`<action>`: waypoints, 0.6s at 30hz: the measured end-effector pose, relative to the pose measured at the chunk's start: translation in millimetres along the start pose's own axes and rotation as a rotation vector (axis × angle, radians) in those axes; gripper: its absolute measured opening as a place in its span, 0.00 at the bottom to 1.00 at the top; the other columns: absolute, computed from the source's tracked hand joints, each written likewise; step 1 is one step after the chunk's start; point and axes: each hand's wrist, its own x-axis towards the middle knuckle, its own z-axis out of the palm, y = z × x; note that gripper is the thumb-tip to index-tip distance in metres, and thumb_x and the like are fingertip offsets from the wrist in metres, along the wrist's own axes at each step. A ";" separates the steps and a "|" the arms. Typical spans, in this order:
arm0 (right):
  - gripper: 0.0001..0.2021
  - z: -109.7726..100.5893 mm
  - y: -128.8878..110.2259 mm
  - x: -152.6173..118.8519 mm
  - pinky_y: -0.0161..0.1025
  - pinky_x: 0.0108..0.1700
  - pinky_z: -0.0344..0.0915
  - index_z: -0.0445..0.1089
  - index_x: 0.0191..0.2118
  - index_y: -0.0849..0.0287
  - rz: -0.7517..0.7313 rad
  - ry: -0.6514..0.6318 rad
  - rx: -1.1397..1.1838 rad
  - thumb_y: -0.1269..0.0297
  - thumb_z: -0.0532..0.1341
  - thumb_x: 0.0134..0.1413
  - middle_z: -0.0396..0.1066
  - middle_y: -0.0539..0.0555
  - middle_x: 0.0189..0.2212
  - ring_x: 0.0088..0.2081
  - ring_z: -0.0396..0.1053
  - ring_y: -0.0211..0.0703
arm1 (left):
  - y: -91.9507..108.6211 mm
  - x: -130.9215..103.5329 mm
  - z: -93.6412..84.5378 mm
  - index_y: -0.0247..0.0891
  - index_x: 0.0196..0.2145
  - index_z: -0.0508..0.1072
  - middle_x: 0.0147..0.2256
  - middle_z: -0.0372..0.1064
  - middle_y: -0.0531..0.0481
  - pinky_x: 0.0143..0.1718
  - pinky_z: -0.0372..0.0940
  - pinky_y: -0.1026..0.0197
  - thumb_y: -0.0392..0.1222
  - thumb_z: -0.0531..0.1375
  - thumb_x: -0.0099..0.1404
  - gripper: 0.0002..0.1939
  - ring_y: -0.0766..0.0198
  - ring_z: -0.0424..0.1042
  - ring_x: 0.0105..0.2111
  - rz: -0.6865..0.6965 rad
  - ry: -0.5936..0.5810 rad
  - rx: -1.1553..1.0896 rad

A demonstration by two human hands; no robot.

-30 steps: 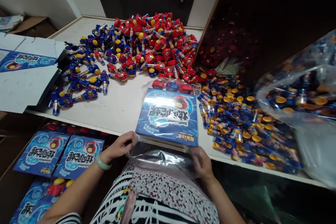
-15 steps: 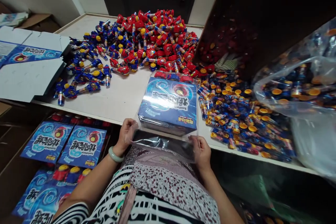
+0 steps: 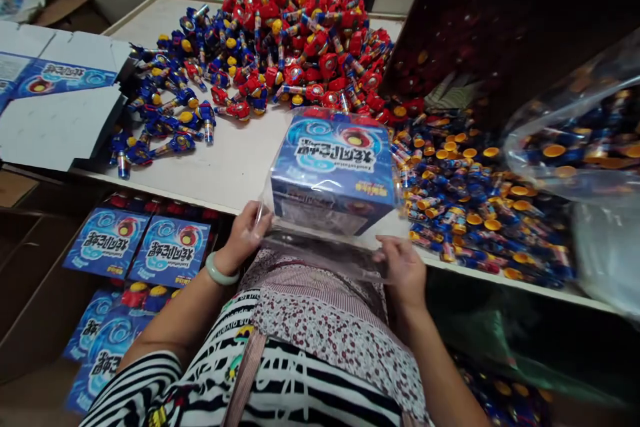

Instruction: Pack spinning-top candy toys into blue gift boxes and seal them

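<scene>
A blue printed box with red toys behind its top panel sits inside a clear plastic bag at the table's front edge. Loose film from the bag's end hangs toward my body. My left hand pinches the left corner of that film, just off the box's near left side. At the right corner, my right hand has its fingers bent around the film. The box lies between and beyond both hands, seen through the shiny plastic.
Red toys and blue toys pile up at the back. Small yellow-capped tubes cover the right side, beside a large plastic bag. Flat cartons lie at left; packed boxes stand below.
My hands are slightly farther apart, the right one having moved rightward with the film. The box has shifted a little right and shows more of its near side. The view has shifted too.
</scene>
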 end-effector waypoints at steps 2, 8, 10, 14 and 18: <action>0.18 -19.0 -1.2 -3.4 0.36 0.29 0.66 0.76 0.39 0.59 -0.010 -0.001 -0.032 0.48 0.63 0.55 0.72 0.50 0.22 0.24 0.69 0.40 | 1.6 -4.1 -19.1 0.39 0.32 0.65 0.27 0.64 0.54 0.31 0.61 0.64 0.47 0.58 0.64 0.09 0.67 0.63 0.27 0.025 0.057 0.058; 0.16 -40.5 24.5 -21.4 0.41 0.38 0.69 0.76 0.41 0.58 -0.198 -0.051 -0.413 0.51 0.60 0.55 0.77 0.55 0.32 0.33 0.73 0.46 | -23.7 -34.6 -35.3 0.39 0.34 0.65 0.26 0.63 0.56 0.30 0.56 0.65 0.45 0.56 0.65 0.07 0.68 0.62 0.26 -0.025 -0.065 0.223; 0.18 -37.3 29.3 -25.7 0.40 0.35 0.69 0.74 0.45 0.58 -0.199 -0.052 -0.468 0.52 0.59 0.55 0.75 0.54 0.30 0.30 0.72 0.44 | -32.2 -47.1 -28.6 0.39 0.38 0.66 0.26 0.64 0.57 0.30 0.57 0.66 0.46 0.57 0.64 0.08 0.68 0.63 0.26 -0.085 -0.055 0.178; 0.21 -36.8 27.4 -27.2 0.38 0.27 0.66 0.71 0.50 0.58 -0.124 -0.181 -0.519 0.56 0.61 0.50 0.74 0.51 0.28 0.21 0.66 0.39 | -41.5 -60.8 -24.3 0.38 0.38 0.67 0.27 0.64 0.56 0.31 0.59 0.66 0.46 0.59 0.62 0.11 0.68 0.64 0.27 -0.131 -0.047 0.020; 0.23 -47.1 28.7 -25.4 0.37 0.26 0.67 0.68 0.53 0.58 -0.141 -0.211 -0.444 0.56 0.61 0.52 0.73 0.51 0.29 0.26 0.71 0.42 | -49.7 -60.1 -32.7 0.37 0.38 0.68 0.31 0.66 0.54 0.31 0.60 0.66 0.44 0.60 0.63 0.09 0.68 0.65 0.29 -0.112 -0.029 -0.072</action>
